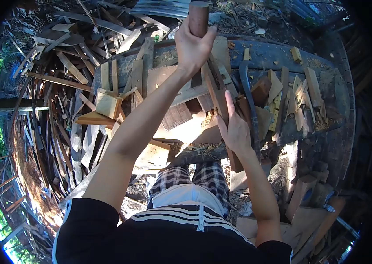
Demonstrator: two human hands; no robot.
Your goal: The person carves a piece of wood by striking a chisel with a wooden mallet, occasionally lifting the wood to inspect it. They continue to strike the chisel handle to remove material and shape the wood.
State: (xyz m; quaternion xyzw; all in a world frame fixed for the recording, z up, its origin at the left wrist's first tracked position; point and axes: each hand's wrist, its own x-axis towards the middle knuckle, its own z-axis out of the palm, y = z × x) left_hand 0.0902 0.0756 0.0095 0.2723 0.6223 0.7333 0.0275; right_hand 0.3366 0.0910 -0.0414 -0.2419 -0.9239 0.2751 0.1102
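Note:
My left hand (194, 49), raised over the far side of the workbench, is closed round a thick brown wooden piece with a round flat end (198, 21). Its lower part is hidden by the hand. My right hand (236, 134) is on a long narrow wooden board (214, 88), index finger stretched along one side and thumb on the other; the remaining fingers are partly hidden. The board slants across the bench and over its near edge. Under it lie wood pieces and a pale sunlit board (186, 130) with shavings.
The dark workbench (260, 55) carries several offcuts, a curved dark bar (247, 88) and a yellow block (275, 115). A pale wooden block (106, 105) juts at the left. Scrap wood (65, 66) is heaped beyond, and more boards (304, 202) lean at the lower right.

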